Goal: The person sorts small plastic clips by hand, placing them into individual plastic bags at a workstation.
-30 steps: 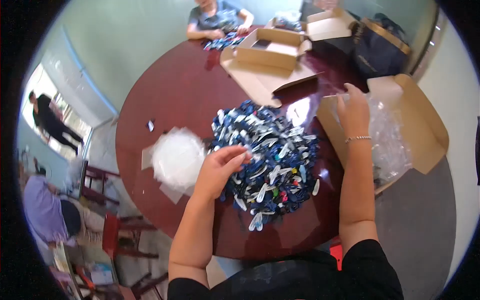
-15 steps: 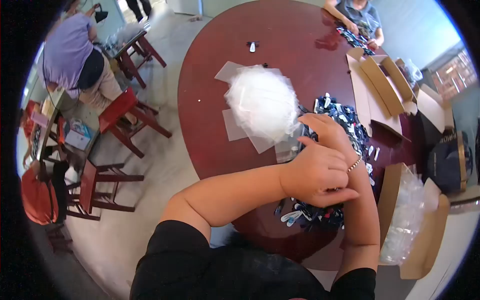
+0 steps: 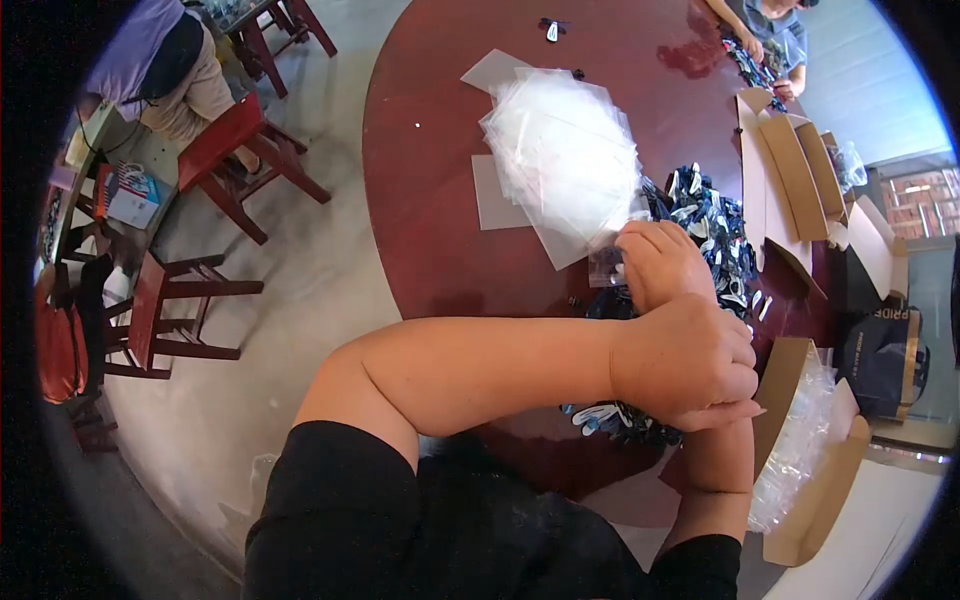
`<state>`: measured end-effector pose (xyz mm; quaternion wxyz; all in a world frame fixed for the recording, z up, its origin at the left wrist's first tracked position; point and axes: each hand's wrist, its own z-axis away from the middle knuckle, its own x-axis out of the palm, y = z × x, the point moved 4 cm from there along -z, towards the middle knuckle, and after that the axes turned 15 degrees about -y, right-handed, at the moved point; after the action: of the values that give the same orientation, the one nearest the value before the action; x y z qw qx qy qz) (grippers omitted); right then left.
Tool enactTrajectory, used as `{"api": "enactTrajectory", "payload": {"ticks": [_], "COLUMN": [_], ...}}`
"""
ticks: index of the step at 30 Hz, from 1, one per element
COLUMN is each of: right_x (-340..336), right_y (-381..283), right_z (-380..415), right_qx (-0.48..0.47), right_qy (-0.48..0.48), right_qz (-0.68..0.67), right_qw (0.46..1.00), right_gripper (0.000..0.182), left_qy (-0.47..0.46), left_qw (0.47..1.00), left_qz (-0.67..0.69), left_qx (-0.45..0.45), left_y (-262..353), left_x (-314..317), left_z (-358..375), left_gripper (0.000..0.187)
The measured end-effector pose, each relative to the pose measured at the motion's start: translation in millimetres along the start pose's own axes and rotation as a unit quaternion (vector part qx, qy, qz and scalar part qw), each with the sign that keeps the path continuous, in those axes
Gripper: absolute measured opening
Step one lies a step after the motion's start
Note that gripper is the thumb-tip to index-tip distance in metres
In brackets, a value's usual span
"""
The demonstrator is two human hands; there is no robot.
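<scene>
My left hand is closed, its fingers wrapped around my right forearm near the wrist. Beyond it, my right hand has its fingers curled in beside the edge of a pile of clear plastic bags; I cannot tell what, if anything, is in them. A small clear bag lies right by those fingertips. Dark hair clips are heaped just past my right hand, and more clips show below my forearms.
A lone clip lies at the far side of the round table. Open cardboard boxes stand on the right, and a nearer box holds clear plastic packaging. Across the table sits a person. Red stools stand left.
My left hand has slid right over my right wrist, covering the beaded bracelet, and its fingers have closed round the arm. My right hand's fingers have curled in. The camera view has shifted.
</scene>
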<state>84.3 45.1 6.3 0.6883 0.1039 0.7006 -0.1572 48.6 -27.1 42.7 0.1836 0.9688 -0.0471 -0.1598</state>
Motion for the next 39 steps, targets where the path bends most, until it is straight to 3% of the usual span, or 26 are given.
{"api": "enactTrajectory", "payload": {"ticks": [6, 7, 10, 12, 14, 16, 18, 19, 21, 22, 24, 26, 29, 34, 36, 39], "right_x": [-12.2, -12.9, 6.5, 0.8, -13.2, -47.7, -75.8, -81.1, -87.5, -86.1, -84.3, -88.6, -91.4, -91.8, -93.7, -104.6], "right_y": [-18.9, -22.5, -5.3, 10.5, 14.3, 12.2, 14.3, 19.9, 26.9, 30.3, 36.2, 37.0, 35.9, 32.7, 33.8, 25.2], "right_z": [6.4, 7.2, 21.1, 39.2, 57.8, 76.1, 84.3, 94.1, 110.8, 115.5, 118.5, 116.1, 117.7, 119.4, 120.7, 123.2], "right_qx": [0.027, 0.046, 0.029, 0.019, 0.011, 0.158, 0.160, 0.192, 0.238, 0.240, 0.234, 0.199, 0.162, 0.203, 0.207, 0.191], "right_qy": [-0.010, -0.043, 0.012, 0.044, 0.074, 0.036, 0.107, 0.140, 0.187, 0.197, 0.214, 0.227, 0.245, 0.229, 0.353, 0.328], "right_qz": [0.015, 0.002, 0.020, -0.055, -0.130, -0.275, -0.263, -0.273, -0.291, -0.312, -0.328, -0.244, -0.210, -0.258, -0.214, -0.130], "right_qw": [0.999, 0.998, 0.999, 0.997, 0.989, 0.948, 0.945, 0.932, 0.908, 0.898, 0.890, 0.922, 0.932, 0.916, 0.887, 0.916], "right_gripper": [0.055, 0.043, 0.022, 0.021, 0.021, 0.020, 0.017, 0.015, 0.012, 0.012, 0.011, 0.010, 0.012, 0.018, 0.020, 0.019], "left_qy": [-0.016, -0.014, -0.020, -0.028, -0.036, 0.090, 0.048, 0.038, -0.074, -0.083, -0.080, -0.072, -0.086, -0.044, -0.035, -0.025], "left_qw": [0.999, 1.000, 1.000, 0.998, 0.996, 0.988, 0.979, 0.970, 0.958, 0.949, 0.936, 0.919, 0.890, 0.865, 0.866, 0.864], "left_qz": [-0.009, -0.012, -0.014, -0.043, -0.069, -0.089, -0.106, -0.105, -0.034, -0.011, 0.042, 0.063, 0.095, 0.109, 0.114, 0.114], "left_qx": [-0.026, -0.019, 0.007, -0.019, -0.044, -0.091, -0.168, -0.217, -0.276, -0.305, -0.341, -0.383, -0.437, -0.488, -0.485, -0.490], "left_y": [0.2, 1.3, -0.3, -3.1, -8.2, -17.3, -26.0, -33.1, -50.2, -53.5, -60.1, -60.1, -57.5, -62.0, -62.2, -61.9], "left_x": [-0.8, -1.3, -0.3, -8.4, -18.1, -34.8, -44.0, -40.8, -32.6, -30.3, -25.2, -23.1, -25.1, -28.1, -29.3, -29.7], "left_z": [2.3, 1.8, -0.3, 3.5, 0.2, -6.7, -7.6, -2.8, 4.8, 5.8, 11.8, 13.7, 11.6, 17.0, 16.9, 16.5], "left_gripper": [0.025, 0.025, 0.024, 0.018, 0.022, 0.041, 0.058, 0.053, 0.041, 0.024, 0.018, 0.011, 0.008, 0.008, 0.008, 0.008]}}
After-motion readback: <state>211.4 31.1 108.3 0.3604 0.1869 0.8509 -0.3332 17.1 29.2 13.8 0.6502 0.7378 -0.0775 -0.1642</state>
